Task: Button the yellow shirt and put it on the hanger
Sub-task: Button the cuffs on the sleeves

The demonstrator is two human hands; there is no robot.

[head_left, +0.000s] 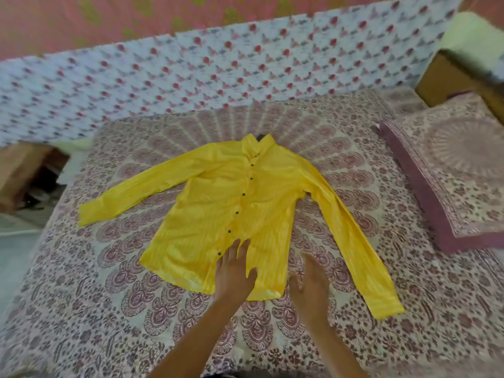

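The yellow shirt [218, 211] lies flat on the bed, front up, collar at the far end and both sleeves spread out. Several dark buttons [236, 212] run down its front, and the two front edges meet along that line. A small dark thing [259, 137] peeks out behind the collar; I cannot tell what it is. My left hand [234, 271] rests flat, fingers spread, on the shirt's lower hem near the bottom button. My right hand [309, 285] lies flat on the bed beside the hem's right corner, fingers apart, holding nothing.
A patterned bedsheet [109, 296] covers the bed. A matching pillow [458, 170] lies at the right. A floral cloth [191, 69] lines the wall behind. A brown box [447, 80] stands at the far right, and the floor [16, 236] shows at the left.
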